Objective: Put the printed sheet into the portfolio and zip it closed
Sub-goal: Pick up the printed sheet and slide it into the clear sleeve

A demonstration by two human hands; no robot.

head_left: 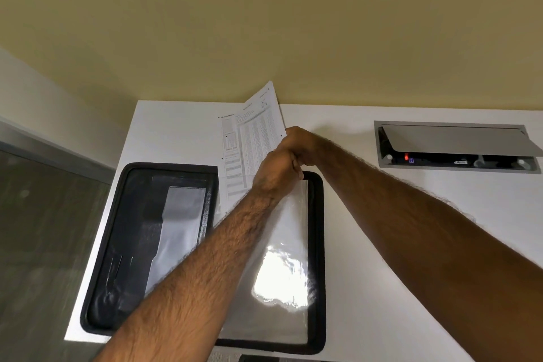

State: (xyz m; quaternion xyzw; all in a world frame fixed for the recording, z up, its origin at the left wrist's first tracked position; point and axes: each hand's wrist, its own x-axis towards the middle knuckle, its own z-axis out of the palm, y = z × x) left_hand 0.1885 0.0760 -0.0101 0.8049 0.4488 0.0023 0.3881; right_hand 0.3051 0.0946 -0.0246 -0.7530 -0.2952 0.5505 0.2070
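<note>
Paper insertion is the step in hand: the white printed sheet covered in fine grey tables (252,138) stands tilted above the far edge of the black zip-edged portfolio (318,244), which lies open flat near the left front corner of the white desk (382,244). Its top corner rises past the far edge of the desk against the yellow wall (264,23), while its lower part is hidden behind the hands, so how far it has entered cannot be told. The left hand (274,176) is curled closed at the top edge of the glossy clear plastic sleeve (282,273) on the portfolio's right half, apparently pinching sleeve or paper. The right hand (299,141), just behind and touching it, is also curled by the sheet's right edge, though its fingers are hidden and its grip cannot be confirmed. The left half shows dark pockets and a pale mesh panel (179,232). Near the right far corner of the desk, a grey metal cable hatch (455,144) stands open, well apart. Next, the sheet probably needs sliding down level into the sleeve mouth, held open, without buckling; then folding the halves together and running the zip.
</note>
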